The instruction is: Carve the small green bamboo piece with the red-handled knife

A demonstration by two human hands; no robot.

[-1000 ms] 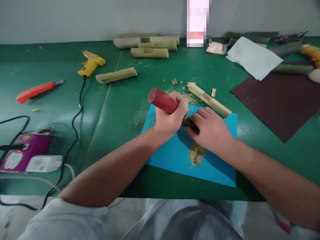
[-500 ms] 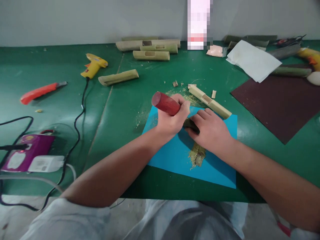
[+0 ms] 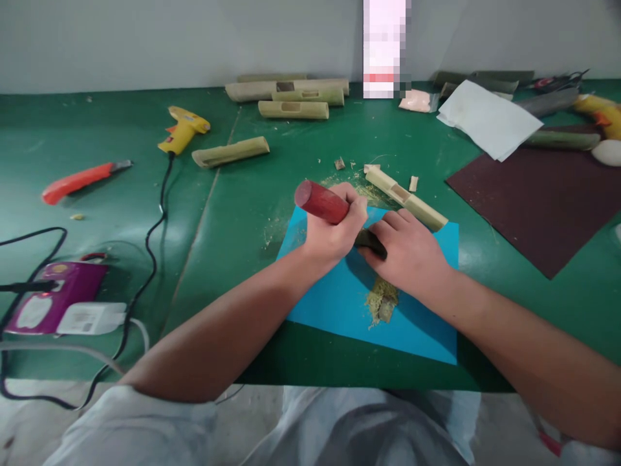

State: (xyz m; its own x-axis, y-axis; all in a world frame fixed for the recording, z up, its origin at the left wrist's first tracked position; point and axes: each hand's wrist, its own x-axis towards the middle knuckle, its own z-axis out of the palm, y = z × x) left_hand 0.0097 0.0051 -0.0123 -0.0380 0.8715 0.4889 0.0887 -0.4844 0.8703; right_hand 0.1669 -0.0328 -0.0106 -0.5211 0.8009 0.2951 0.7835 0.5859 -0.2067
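My left hand (image 3: 334, 230) is closed around a tool with a thick red wooden handle (image 3: 321, 202). The handle's butt points up and to the left, and the working end is hidden behind my fingers. My right hand (image 3: 412, 252) grips a dark, rounded piece that looks like bamboo (image 3: 371, 243), of which only a short part shows between my hands. Both hands are close together over a blue sheet (image 3: 330, 298). Just below my right hand lies a small heap of shavings (image 3: 381, 301) with a flat chip in it. Beyond my hands rests a notched bamboo piece (image 3: 405, 196).
A yellow glue gun (image 3: 183, 129), an orange utility knife (image 3: 80, 182) and a purple power strip (image 3: 63, 288) with cables occupy the left. Notched bamboo pieces (image 3: 294, 110) lie along the wall. White paper (image 3: 490, 120) and a dark brown sheet (image 3: 543, 207) are on the right.
My hands, the red-handled tool and the bamboo piece hold nearly the same position. The whole view has shifted very slightly.
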